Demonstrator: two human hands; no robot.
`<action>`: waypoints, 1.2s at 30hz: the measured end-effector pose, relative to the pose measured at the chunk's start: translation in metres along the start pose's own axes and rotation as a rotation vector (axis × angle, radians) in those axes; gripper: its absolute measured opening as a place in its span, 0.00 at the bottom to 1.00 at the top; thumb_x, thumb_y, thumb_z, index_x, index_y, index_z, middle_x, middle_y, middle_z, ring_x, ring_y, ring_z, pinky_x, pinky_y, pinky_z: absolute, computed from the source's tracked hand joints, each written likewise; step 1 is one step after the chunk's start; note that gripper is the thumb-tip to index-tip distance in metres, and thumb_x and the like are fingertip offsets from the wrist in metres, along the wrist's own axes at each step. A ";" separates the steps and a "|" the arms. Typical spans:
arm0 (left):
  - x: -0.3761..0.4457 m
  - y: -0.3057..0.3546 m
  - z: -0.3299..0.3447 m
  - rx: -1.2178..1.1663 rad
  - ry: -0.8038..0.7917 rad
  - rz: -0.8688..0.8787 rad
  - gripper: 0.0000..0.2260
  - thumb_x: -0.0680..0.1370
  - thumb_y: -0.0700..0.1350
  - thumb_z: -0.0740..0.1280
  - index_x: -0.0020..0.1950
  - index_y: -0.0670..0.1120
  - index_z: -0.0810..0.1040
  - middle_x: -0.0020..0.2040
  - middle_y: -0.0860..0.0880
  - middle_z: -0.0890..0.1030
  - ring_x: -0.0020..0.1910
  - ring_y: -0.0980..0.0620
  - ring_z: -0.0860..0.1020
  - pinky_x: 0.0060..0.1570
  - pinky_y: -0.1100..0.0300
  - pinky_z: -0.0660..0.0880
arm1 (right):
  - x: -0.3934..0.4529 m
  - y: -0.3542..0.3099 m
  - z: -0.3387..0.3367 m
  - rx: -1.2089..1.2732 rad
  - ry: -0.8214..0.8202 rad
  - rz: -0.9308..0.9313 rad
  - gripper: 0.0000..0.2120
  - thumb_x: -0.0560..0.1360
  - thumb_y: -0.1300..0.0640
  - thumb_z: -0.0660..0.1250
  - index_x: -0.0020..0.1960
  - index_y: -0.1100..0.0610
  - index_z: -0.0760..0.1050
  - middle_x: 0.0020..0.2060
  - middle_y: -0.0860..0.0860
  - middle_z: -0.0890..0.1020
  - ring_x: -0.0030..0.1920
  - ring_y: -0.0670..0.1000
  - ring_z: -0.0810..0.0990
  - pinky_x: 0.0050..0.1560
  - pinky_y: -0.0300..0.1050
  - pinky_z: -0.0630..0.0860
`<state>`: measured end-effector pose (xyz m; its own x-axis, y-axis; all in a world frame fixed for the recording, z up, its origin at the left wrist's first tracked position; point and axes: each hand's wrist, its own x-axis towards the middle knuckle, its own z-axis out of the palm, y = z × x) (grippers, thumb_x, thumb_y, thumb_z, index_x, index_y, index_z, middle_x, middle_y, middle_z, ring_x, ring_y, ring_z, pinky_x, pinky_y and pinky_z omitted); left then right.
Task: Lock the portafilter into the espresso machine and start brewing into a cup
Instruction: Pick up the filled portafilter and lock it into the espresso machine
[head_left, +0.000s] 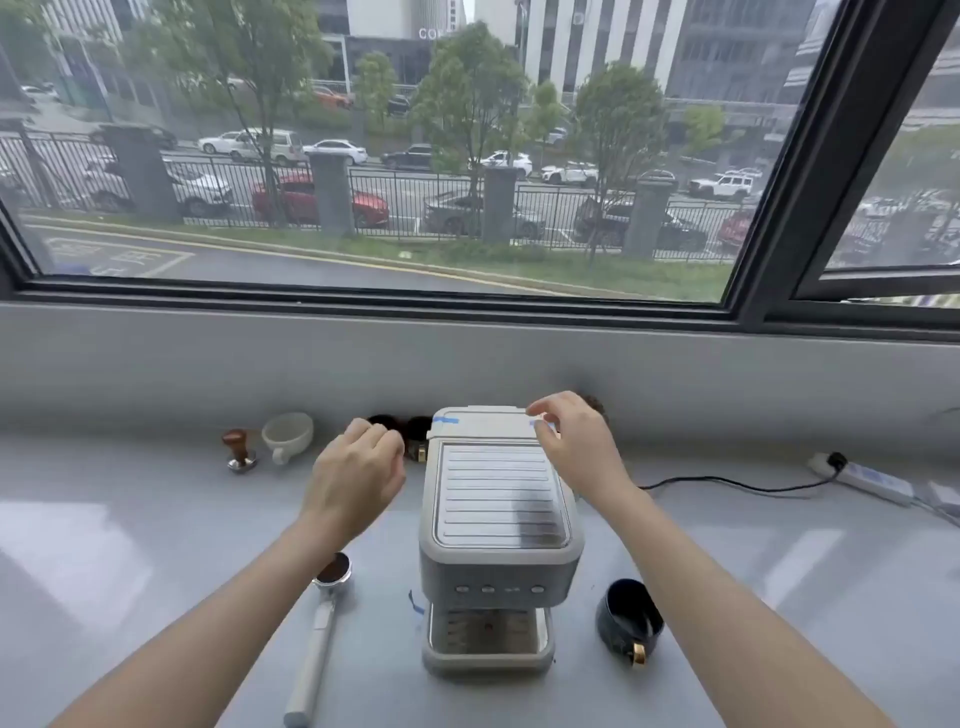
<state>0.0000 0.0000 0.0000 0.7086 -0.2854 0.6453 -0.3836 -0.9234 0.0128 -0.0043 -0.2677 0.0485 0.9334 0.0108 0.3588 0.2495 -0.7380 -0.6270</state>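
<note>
Neither hand holds anything. The left hand (358, 475), fingers loosely curled, hovers beside the pale grey espresso machine (496, 540) on its left; the right hand (571, 439), fingers slightly spread, hangs over the machine's back right corner. The silver portafilter with pale handle (324, 613), filled with dark grounds, lies on the counter left of the machine. The dark blue cup (628, 618) lies right of it.

centre: espresso machine (497, 540) on table (130, 519), w/ drip tray (487, 642) at front
left of machine: portafilter (322, 623) flat on table, handle toward viewer
right of machine: cup (626, 616) on table
back left: tamper (240, 451), mug (287, 435) just right of it
far right: power strip (862, 478)
</note>
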 end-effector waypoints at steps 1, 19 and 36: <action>-0.014 -0.005 0.011 0.033 -0.046 -0.039 0.06 0.73 0.43 0.60 0.37 0.45 0.73 0.33 0.49 0.76 0.38 0.45 0.76 0.31 0.52 0.74 | -0.004 0.005 0.008 -0.040 -0.042 0.027 0.10 0.77 0.61 0.61 0.54 0.56 0.79 0.54 0.49 0.79 0.52 0.50 0.77 0.54 0.42 0.71; -0.231 -0.026 0.107 0.073 -0.753 -0.555 0.20 0.52 0.30 0.74 0.41 0.37 0.74 0.29 0.43 0.72 0.23 0.44 0.72 0.17 0.64 0.60 | -0.033 0.047 0.062 -0.183 -0.144 0.036 0.16 0.79 0.59 0.57 0.65 0.58 0.73 0.68 0.52 0.73 0.69 0.52 0.68 0.69 0.41 0.60; -0.230 -0.003 0.064 -0.150 -0.722 -0.815 0.03 0.74 0.44 0.60 0.42 0.47 0.66 0.31 0.48 0.76 0.31 0.45 0.75 0.27 0.56 0.65 | -0.045 0.034 0.061 -0.201 -0.160 0.233 0.19 0.82 0.50 0.48 0.71 0.43 0.65 0.77 0.49 0.56 0.78 0.50 0.51 0.68 0.52 0.65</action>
<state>-0.1237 0.0520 -0.1976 0.9431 0.2679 -0.1969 0.3235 -0.8764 0.3568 -0.0216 -0.2521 -0.0313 0.9919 -0.0793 0.0991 -0.0156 -0.8508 -0.5252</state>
